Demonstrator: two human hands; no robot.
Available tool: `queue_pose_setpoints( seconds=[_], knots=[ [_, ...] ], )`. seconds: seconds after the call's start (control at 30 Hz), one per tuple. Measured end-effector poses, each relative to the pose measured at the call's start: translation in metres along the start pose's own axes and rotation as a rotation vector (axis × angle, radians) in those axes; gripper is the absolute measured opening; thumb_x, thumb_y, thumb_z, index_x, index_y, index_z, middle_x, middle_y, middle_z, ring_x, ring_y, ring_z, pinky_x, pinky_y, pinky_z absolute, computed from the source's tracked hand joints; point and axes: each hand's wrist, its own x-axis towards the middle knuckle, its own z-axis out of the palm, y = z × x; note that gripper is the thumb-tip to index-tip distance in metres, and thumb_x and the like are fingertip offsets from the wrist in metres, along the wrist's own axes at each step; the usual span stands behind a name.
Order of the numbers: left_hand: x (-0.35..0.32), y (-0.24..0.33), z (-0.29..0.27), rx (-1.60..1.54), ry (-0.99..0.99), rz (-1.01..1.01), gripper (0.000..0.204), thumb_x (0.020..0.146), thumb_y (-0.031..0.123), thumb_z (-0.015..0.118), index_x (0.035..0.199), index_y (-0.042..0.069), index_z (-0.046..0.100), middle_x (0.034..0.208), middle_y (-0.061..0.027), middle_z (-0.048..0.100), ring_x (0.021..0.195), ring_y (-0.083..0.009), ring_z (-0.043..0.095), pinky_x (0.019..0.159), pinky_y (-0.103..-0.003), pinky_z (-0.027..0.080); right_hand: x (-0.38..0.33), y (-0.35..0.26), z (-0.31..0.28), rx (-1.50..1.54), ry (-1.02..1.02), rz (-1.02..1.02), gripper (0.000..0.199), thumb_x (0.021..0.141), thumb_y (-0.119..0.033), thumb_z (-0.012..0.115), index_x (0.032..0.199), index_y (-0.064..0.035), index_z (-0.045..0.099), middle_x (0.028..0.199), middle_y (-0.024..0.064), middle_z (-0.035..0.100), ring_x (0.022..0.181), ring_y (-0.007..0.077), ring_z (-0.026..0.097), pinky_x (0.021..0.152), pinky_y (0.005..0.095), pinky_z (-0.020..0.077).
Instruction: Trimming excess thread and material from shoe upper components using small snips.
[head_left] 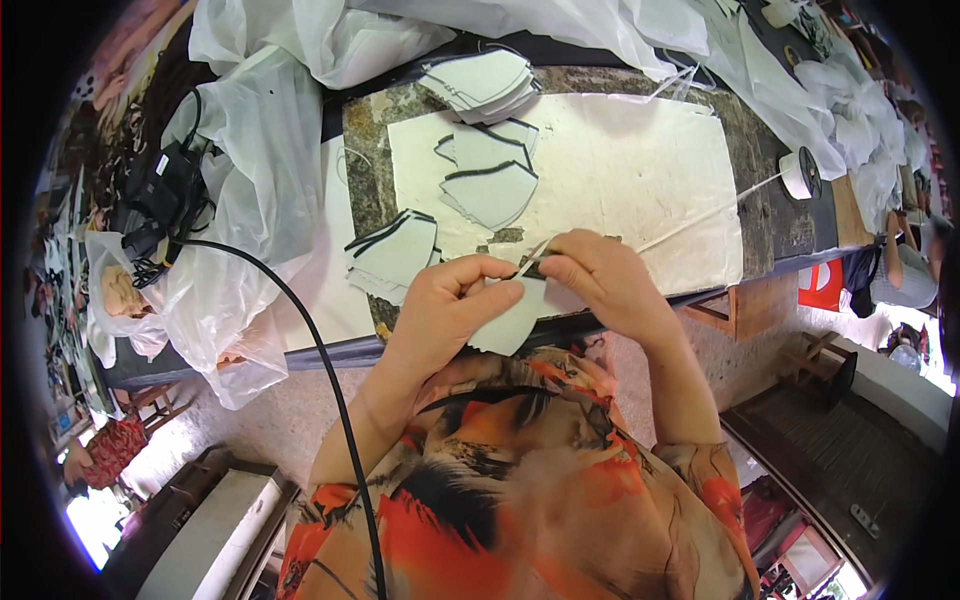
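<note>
The left hand [460, 300] pinches a pale mint, curved panel of stiff-looking cloth [510, 322] between thumb and fingers, while the right hand [605, 285] closes its fingertips on a thin white strip [536, 257] at the panel's upper edge. The panel is at the near edge of the table, just in front of the person's body. Beyond it, a cream rectangular sheet [640, 150] covers much of a worn, mottled brown board [368, 130]. Similar dark-edged pale panels [490, 195] lie at its left side, some stacked. A narrow white tape [760, 188] runs from a white spool [797, 176] toward the right hand (whether it joins the strip, I cannot tell). Crumpled translucent plastic sheeting [265, 130] drapes the table's left and far sides, and a black cable [335, 385] curves down past the left forearm. Below lies a pale speckled floor [300, 395], with a brown wooden stool [825, 365] to the right.
</note>
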Motion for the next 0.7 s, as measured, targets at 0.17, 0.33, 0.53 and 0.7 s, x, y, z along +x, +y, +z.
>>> queue_pose_setpoints(
  seconds=[0.17, 0.33, 0.53, 0.7],
  knots=[
    [0.001, 0.007, -0.011, 0.044, -0.022, 0.024, 0.019, 0.095, 0.012, 0.075, 0.108, -0.001, 0.073, 0.07, 0.0121, 0.048, 0.063, 0.0014, 0.037, 0.054, -0.021, 0.026, 0.003, -0.009, 0.0, 0.021, -0.081, -0.05, 0.034, 0.099, -0.037, 0.064, 0.109, -0.0051, 0.07, 0.092, 0.0138, 0.067, 0.086, 0.0363, 0.065, 0.076, 0.042, 0.051],
    [0.002, 0.003, -0.006, -0.002, -0.062, 0.053, 0.019, 0.096, 0.011, 0.073, 0.111, 0.0, 0.074, 0.072, 0.0117, 0.054, 0.065, 0.0018, 0.039, 0.056, -0.02, 0.028, 0.004, -0.016, -0.003, -0.08, -0.114, -0.173, 0.035, 0.098, -0.039, 0.065, 0.112, -0.007, 0.07, 0.09, 0.0129, 0.065, 0.085, 0.035, 0.064, 0.073, 0.0427, 0.0503],
    [0.001, 0.005, 0.005, -0.037, -0.083, 0.047, 0.02, 0.097, 0.013, 0.072, 0.113, 0.001, 0.075, 0.081, 0.0086, 0.065, 0.067, 0.0016, 0.042, 0.057, -0.02, 0.03, 0.0, -0.013, 0.0, -0.146, -0.066, -0.221, 0.037, 0.096, -0.041, 0.067, 0.109, -0.0077, 0.07, 0.086, 0.0111, 0.062, 0.082, 0.0333, 0.064, 0.07, 0.0428, 0.0489],
    [0.0, 0.001, 0.005, -0.004, -0.069, 0.049, 0.02, 0.097, 0.015, 0.072, 0.111, 0.002, 0.076, 0.081, 0.0082, 0.064, 0.069, 0.0013, 0.044, 0.059, -0.019, 0.032, 0.0, -0.013, -0.001, -0.161, -0.059, -0.235, 0.034, 0.095, -0.041, 0.068, 0.107, -0.0088, 0.07, 0.085, 0.0101, 0.062, 0.081, 0.0328, 0.064, 0.07, 0.0426, 0.049]
  ],
)
